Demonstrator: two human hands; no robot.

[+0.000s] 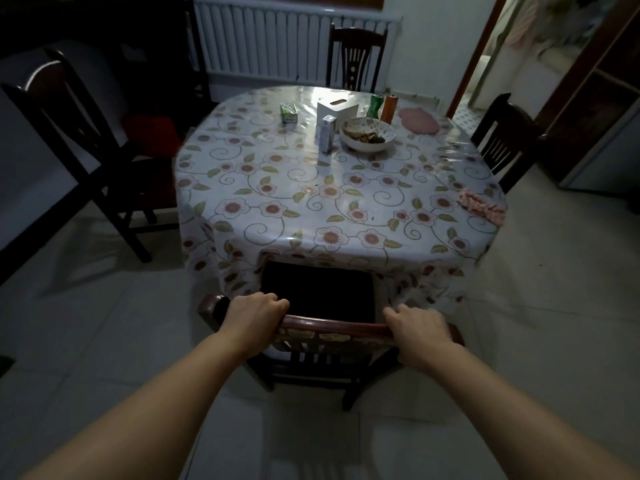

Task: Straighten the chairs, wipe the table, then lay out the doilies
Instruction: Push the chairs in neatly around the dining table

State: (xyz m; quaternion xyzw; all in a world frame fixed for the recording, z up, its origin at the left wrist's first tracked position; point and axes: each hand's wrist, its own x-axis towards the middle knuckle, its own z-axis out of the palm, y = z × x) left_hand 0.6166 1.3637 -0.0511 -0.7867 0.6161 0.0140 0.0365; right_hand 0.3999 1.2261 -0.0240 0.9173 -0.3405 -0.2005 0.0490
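Observation:
A dark wooden chair (332, 325) stands at the near side of the round table (277, 188), its seat under the flowered cloth. My left hand (254, 315) grips the left part of its top rail, fingers curled over the edge. My right hand (420, 329) grips the right part of the same rail. Another chair (79, 140) stands away from the table at the left, one (356, 57) is at the far side, and a third (502, 136) at the right. A pink cloth (481, 207) lies at the table's right edge. A pink doily (419, 121) lies at the far right.
On the far half of the table stand a bowl (367, 134) with food, a white box (336, 110), a small carton (327, 133), a green packet (288, 112), a green can (375, 105) and an orange can (389, 107). A radiator (277, 39) lines the back wall. A doorway opens at the right.

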